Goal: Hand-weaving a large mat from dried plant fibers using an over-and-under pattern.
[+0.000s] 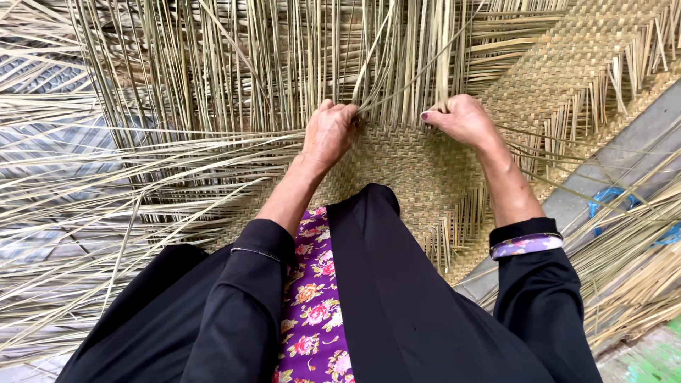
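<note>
A half-woven straw mat lies on the floor in front of me, its finished weave running up to the right. Long loose reed strips stick out of its far edge and fan out to the left. My left hand pinches a few strips at the edge of the weave. My right hand grips another bunch of upright strips about a hand's width to the right. Both forearms reach forward from black sleeves.
Loose strips cover the floor on the left. A bare grey concrete strip runs along the right side of the mat, with a blue object half hidden under more straw. My lap shows black cloth and a purple flowered garment.
</note>
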